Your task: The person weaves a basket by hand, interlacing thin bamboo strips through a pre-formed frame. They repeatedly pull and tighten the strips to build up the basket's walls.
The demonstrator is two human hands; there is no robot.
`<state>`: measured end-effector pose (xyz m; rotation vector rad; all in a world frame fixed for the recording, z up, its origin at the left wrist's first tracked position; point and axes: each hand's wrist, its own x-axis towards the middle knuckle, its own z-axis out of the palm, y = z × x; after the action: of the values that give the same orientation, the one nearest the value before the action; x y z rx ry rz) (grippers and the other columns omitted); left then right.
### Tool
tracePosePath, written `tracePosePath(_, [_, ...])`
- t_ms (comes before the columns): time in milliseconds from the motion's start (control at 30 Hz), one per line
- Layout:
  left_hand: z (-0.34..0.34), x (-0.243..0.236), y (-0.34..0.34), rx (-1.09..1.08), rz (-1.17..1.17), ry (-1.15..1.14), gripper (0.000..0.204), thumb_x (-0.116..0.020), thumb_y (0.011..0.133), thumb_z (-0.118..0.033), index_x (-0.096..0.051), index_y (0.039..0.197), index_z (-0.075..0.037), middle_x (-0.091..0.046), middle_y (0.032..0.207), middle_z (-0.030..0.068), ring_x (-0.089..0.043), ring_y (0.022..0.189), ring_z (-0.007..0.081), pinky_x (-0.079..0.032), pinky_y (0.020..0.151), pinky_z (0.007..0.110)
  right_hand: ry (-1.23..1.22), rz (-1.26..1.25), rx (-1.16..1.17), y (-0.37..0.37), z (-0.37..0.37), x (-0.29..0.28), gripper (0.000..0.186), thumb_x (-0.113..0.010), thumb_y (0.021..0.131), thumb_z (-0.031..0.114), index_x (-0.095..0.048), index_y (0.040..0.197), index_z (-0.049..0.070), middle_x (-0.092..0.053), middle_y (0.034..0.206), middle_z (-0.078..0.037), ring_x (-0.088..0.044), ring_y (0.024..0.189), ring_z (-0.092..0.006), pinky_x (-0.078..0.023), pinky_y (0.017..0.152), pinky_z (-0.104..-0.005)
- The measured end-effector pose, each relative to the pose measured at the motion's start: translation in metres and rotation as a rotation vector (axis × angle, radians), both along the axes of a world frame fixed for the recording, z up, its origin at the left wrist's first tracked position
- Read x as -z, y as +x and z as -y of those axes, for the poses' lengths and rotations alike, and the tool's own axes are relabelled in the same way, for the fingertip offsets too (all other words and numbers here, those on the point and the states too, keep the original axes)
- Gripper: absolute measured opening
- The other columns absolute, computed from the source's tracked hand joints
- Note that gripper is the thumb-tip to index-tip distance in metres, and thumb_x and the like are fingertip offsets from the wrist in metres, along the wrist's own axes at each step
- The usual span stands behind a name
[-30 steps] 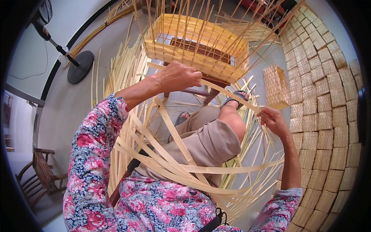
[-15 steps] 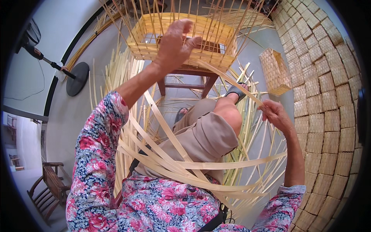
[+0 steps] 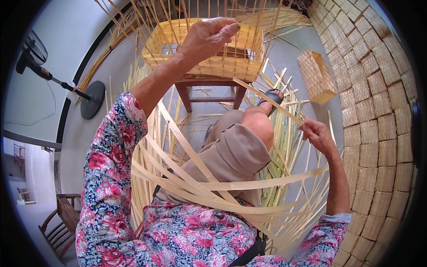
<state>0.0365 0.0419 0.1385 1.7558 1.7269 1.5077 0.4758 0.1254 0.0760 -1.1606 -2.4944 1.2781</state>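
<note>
A partly woven bamboo basket [image 3: 195,69], yellow and rectangular with tall thin stakes standing up from its walls, rests on a dark red wooden stool [image 3: 183,95]. My left hand [image 3: 208,38] is over the basket among the stakes, its thumb and fingers pinched together. Whether a stake is between those fingertips is hard to make out. Out to the right, my right hand [image 3: 316,134] grips a flat bamboo strip [image 3: 269,101]. The strip slants up to the left, its free end just below the basket's near right corner. Long pale bamboo strips [image 3: 240,185] lie across my lap.
Loose strips [image 3: 284,133] cover the floor around the stool. A finished woven basket [image 3: 316,76] lies to the right, beside a wall of stacked woven pieces [image 3: 373,129]. At left are a standing fan [image 3: 92,100] and a wooden chair [image 3: 66,218].
My left hand has moved up and right over the basket, and its fingers have closed together. The strip's far end has come away from the basket's near wall.
</note>
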Motion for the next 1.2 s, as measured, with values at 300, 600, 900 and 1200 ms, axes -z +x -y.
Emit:
tracePosePath(300, [-0.014,-0.023,0.007,0.185,-0.198,-0.239,0.039,-0.072,0.097,-0.032,-0.063,0.127,-0.009,-0.069,0.117,0.0126,-0.068,0.107,0.0202,-0.059,0.084,0.031,0.011,-0.059,0.062,0.023,0.003,0.008,0.021,-0.059,0.105,0.021,-0.072,0.101,0.005,-0.059,0.067,0.003,-0.051,0.060,-0.0031,-0.038,0.054,-0.0216])
tracePosePath(600, [-0.027,-0.033,0.023,0.405,-0.544,-0.242,0.030,-0.070,0.093,-0.025,-0.069,0.118,-0.009,-0.075,0.094,0.0104,-0.072,0.086,0.0165,-0.057,0.074,0.032,-0.025,-0.076,0.102,0.021,0.007,0.018,0.019,-0.060,0.103,0.017,-0.070,0.099,0.002,-0.056,0.067,0.002,-0.053,0.064,-0.0053,-0.040,0.057,-0.0247])
tracePosePath(900, [-0.083,-0.037,0.040,0.520,-0.603,-0.413,0.071,-0.063,0.096,-0.028,-0.032,0.159,-0.014,-0.075,0.098,0.0166,-0.074,0.085,0.0244,-0.060,0.079,0.040,-0.012,-0.090,0.161,0.025,0.006,0.009,0.019,-0.060,0.104,0.019,-0.071,0.102,0.004,-0.058,0.068,0.003,-0.051,0.063,-0.0042,-0.039,0.056,-0.0235])
tracePosePath(1200, [-0.102,-0.064,0.055,0.391,-0.501,-0.781,0.079,-0.067,0.093,-0.037,-0.027,0.160,-0.030,-0.075,0.104,0.0120,-0.074,0.094,0.0218,-0.061,0.087,0.048,0.004,-0.137,0.200,0.037,0.006,0.011,0.019,-0.061,0.104,0.021,-0.072,0.104,0.006,-0.061,0.069,0.003,-0.053,0.060,-0.0029,-0.040,0.053,-0.0213])
